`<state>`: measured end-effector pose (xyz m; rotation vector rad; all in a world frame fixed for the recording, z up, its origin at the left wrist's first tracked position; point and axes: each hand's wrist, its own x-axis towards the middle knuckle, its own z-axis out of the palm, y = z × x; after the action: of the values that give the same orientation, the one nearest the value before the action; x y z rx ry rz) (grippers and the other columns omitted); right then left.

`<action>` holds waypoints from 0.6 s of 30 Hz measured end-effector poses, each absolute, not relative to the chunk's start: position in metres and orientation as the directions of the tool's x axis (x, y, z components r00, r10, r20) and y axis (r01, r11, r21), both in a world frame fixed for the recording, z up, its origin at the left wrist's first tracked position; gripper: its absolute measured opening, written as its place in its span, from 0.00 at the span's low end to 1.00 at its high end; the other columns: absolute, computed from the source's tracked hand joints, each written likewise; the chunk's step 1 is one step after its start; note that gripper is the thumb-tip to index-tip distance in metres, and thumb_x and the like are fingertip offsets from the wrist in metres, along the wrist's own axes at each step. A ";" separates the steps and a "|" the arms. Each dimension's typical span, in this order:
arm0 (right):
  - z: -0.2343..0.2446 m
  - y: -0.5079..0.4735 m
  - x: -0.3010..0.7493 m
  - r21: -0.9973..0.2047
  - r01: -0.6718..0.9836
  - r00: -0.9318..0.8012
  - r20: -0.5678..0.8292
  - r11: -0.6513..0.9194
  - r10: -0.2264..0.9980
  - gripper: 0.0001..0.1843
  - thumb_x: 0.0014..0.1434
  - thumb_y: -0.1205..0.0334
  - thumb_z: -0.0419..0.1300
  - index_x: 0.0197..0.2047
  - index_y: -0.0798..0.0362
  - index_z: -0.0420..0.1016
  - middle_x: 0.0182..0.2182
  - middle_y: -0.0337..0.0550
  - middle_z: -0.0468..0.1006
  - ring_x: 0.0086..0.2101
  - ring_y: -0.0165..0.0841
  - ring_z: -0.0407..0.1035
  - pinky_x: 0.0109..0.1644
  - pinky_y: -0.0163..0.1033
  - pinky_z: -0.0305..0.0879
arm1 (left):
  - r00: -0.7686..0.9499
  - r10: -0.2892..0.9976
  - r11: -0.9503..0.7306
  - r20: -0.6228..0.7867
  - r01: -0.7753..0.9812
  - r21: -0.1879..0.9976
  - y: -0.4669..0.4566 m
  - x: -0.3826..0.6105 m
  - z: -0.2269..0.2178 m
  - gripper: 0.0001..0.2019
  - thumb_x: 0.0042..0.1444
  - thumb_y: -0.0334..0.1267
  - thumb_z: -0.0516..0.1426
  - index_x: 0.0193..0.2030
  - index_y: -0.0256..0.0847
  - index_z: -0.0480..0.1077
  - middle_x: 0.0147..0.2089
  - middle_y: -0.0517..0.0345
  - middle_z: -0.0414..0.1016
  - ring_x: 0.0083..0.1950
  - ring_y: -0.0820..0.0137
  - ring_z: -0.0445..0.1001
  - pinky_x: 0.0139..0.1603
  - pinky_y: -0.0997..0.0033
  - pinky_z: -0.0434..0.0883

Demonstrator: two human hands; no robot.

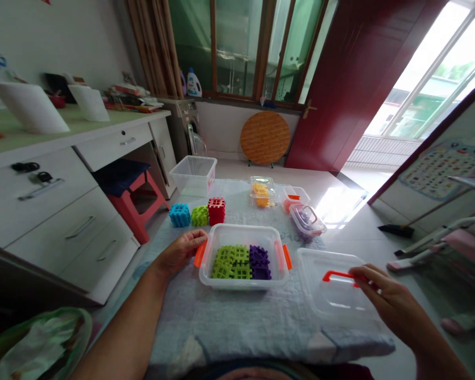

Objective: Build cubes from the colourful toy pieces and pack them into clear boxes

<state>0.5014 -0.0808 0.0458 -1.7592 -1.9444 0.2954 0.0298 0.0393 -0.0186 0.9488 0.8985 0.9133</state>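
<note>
An open clear plastic box (243, 284) with orange side latches stands before me on the cloth-covered table. Green waffle blocks (233, 262) lie flat in its left part, purple waffle blocks (260, 263) in its right part. My left hand (184, 250) grips the box at its left end, by the orange latch (200, 255). To the right, my right hand (380, 290) is closed on the orange handle of a clear lid (320, 295). Behind the box sit a blue block cube (179, 215), a low green block stack (200, 216) and a red block cube (216, 211).
A larger clear bin (193, 177) stands at the table's far left. At the far right are a container with yellow pieces (262, 193), a small orange-latched box (295, 197) and a lidded box with purple contents (307, 219). A pink stool (136, 192) stands left of the table.
</note>
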 end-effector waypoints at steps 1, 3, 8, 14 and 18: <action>0.051 -0.084 0.505 -0.478 0.867 -0.023 0.242 0.140 0.970 0.14 0.59 0.49 0.56 0.37 0.48 0.77 0.36 0.44 0.77 0.35 0.36 0.72 0.38 0.37 0.70 | 0.346 0.914 0.303 -0.211 -0.238 0.923 0.039 0.030 -0.019 0.13 0.48 0.44 0.65 0.32 0.37 0.70 0.26 0.61 0.70 0.24 0.76 0.67 0.27 0.78 0.64; 0.060 -0.087 0.504 -0.491 0.858 0.011 0.309 0.149 0.951 0.14 0.59 0.49 0.57 0.39 0.48 0.77 0.37 0.44 0.76 0.35 0.36 0.72 0.38 0.36 0.69 | 0.355 0.913 0.304 -0.203 -0.258 0.917 0.039 0.032 -0.020 0.13 0.49 0.44 0.65 0.32 0.37 0.70 0.27 0.61 0.70 0.25 0.76 0.67 0.27 0.78 0.64; 0.089 -0.077 0.451 -0.551 0.769 -0.002 0.505 0.324 0.863 0.09 0.61 0.55 0.57 0.41 0.48 0.74 0.40 0.44 0.74 0.39 0.35 0.70 0.43 0.37 0.68 | 0.372 0.907 0.318 -0.197 -0.298 0.900 0.039 0.035 -0.024 0.13 0.51 0.44 0.63 0.31 0.36 0.70 0.26 0.60 0.71 0.25 0.75 0.68 0.28 0.77 0.64; 0.109 -0.035 0.362 -0.537 0.673 -0.254 0.478 0.508 0.841 0.10 0.65 0.61 0.51 0.42 0.49 0.73 0.38 0.43 0.72 0.38 0.33 0.68 0.42 0.37 0.65 | 0.371 0.916 0.285 -0.149 -0.342 0.895 0.039 0.033 -0.025 0.14 0.50 0.47 0.64 0.28 0.36 0.71 0.25 0.60 0.70 0.25 0.75 0.67 0.28 0.76 0.65; 0.100 -0.008 0.330 -0.531 0.677 -0.343 0.386 0.510 0.856 0.11 0.65 0.64 0.50 0.40 0.50 0.73 0.37 0.43 0.72 0.37 0.33 0.67 0.43 0.38 0.63 | 0.381 0.911 0.300 -0.155 -0.359 0.883 0.038 0.032 -0.026 0.14 0.49 0.46 0.64 0.28 0.36 0.71 0.25 0.59 0.71 0.25 0.74 0.68 0.28 0.76 0.65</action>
<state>0.3300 -0.0079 0.1003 -1.2471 -2.1205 0.3666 0.0316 0.0380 -0.0258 0.8803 0.7608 0.9606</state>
